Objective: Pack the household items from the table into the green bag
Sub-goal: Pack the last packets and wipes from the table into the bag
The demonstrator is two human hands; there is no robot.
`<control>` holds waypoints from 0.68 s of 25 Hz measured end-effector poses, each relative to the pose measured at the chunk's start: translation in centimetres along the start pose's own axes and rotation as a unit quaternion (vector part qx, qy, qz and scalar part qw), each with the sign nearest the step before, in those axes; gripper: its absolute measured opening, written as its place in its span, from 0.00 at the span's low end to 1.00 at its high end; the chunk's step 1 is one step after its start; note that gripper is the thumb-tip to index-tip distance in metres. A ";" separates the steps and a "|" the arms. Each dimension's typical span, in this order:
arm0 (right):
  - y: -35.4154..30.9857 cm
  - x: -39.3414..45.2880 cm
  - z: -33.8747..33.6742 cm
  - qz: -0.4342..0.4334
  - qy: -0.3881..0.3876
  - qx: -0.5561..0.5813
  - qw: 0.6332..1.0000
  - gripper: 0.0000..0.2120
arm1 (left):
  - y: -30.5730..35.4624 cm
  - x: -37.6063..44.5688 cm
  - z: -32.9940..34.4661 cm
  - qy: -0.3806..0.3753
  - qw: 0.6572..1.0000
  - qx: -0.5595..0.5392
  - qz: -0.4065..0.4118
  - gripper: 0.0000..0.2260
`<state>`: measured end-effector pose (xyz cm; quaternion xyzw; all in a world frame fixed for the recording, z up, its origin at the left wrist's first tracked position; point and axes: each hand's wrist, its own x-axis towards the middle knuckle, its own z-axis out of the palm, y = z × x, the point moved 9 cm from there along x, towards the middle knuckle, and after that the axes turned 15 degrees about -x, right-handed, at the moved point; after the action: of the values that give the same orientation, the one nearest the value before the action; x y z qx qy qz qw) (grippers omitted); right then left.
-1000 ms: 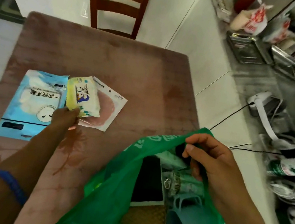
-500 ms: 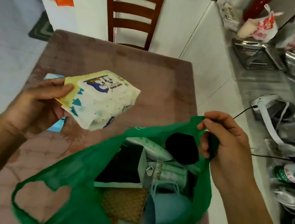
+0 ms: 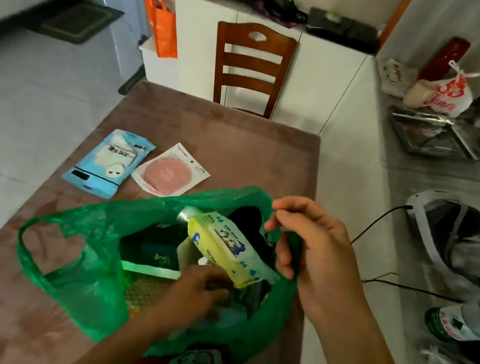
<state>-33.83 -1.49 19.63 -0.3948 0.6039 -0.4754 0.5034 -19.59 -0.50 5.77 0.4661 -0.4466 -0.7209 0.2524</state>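
Head view, one frame. Far left on the brown bench (image 3: 239,137): a flat light-blue packet (image 3: 108,162) with a white label panel and black printing, lying face up. Just beside it, to its right and apart from it, a white sachet (image 3: 170,171) with a round pink disc showing through its front. Both lie beyond the green bag (image 3: 84,270), clear of its rim. The bag is thin, translucent green plastic, crumpled, sitting on the near part of the bench with its mouth wide; one cut-out handle loop lies slack on the bench at its left side. Inside: a dark box with a pale edge, a woven tan piece below it, something dark toward the far side; lower contents blurred. The left hand (image 3: 199,286) is down inside the mouth, fingers curled at the near end of the yellow wipes pack (image 3: 224,246); motion blur there, so whether the fingers grip it cannot be told. The pack is yellow and white with blue cartoon printing, tilted, lying across the other contents, wholly within the rim. The right hand (image 3: 313,251) pinches the right-hand rim of the bag between thumb and fingers, remaining fingers loosely spread. Beyond the bench stands a wooden chair (image 3: 251,66).
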 end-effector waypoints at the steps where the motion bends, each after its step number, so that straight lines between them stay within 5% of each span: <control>1: 0.3 -0.2 0.6 0.003 -0.020 -0.014 1.000 0.08 | 0.0 0.0 -0.3 0.015 0.999 0.026 0.015 0.07; 12: 0.9 2.5 6.1 0.008 -0.029 0.012 0.999 0.10 | 9.6 -1.3 -20.5 0.352 0.926 0.044 0.129 0.07; 15: 1.8 3.5 7.7 0.021 -0.016 0.012 1.000 0.11 | 7.5 0.8 -28.9 0.443 0.885 0.121 0.076 0.11; 17: 2.5 4.2 9.0 0.036 -0.008 0.005 0.999 0.10 | 3.7 4.3 -34.2 0.421 0.898 0.129 -0.004 0.09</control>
<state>-25.70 -6.53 15.90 -0.3734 0.6114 -0.4570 0.5271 9.01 -19.55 1.42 0.7561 -0.3858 -0.3947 0.3518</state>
